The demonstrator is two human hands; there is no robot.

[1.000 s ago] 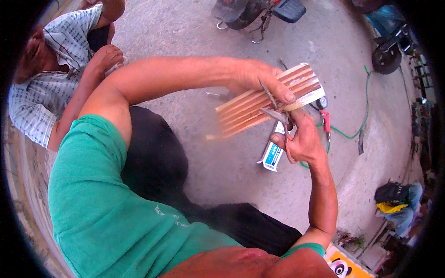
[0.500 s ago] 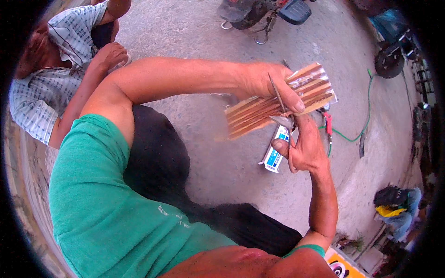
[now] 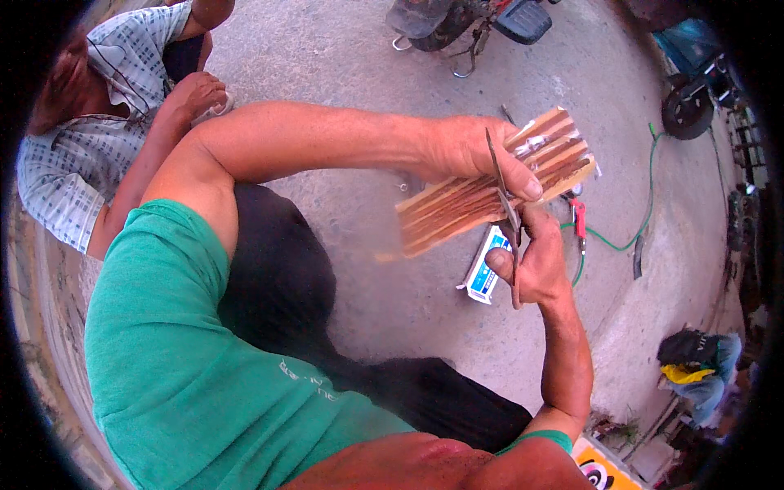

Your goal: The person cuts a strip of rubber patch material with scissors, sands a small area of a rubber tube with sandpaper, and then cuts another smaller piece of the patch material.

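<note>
My left hand (image 3: 480, 155) is closed on a flat sheet of brown strips (image 3: 457, 210), which look like tyre plug strips. Clear plastic film covers part of the sheet, and my thumb lies across its front. With my right hand (image 3: 539, 261) I hold a pair of dark metal scissors (image 3: 515, 282), thumb and fingers around the handles. One blade points up past my left thumb, across the face of the sheet. Whether the strips lie between the blades I cannot tell. The fingertips of both hands are close together at the sheet's lower edge.
Below the sheet, a white and blue box (image 3: 483, 273) lies on the concrete floor (image 3: 408, 302). A red air gun (image 3: 579, 219) with a green hose (image 3: 622, 247) is at right. A motorbike (image 3: 457, 24) stands ahead. Another person in a checked shirt (image 3: 61, 184) sits at left.
The sheet has tilted a little, its left end lower. The scissors have turned slightly and shifted right, and their blades look closer together. Both hands keep their hold.
</note>
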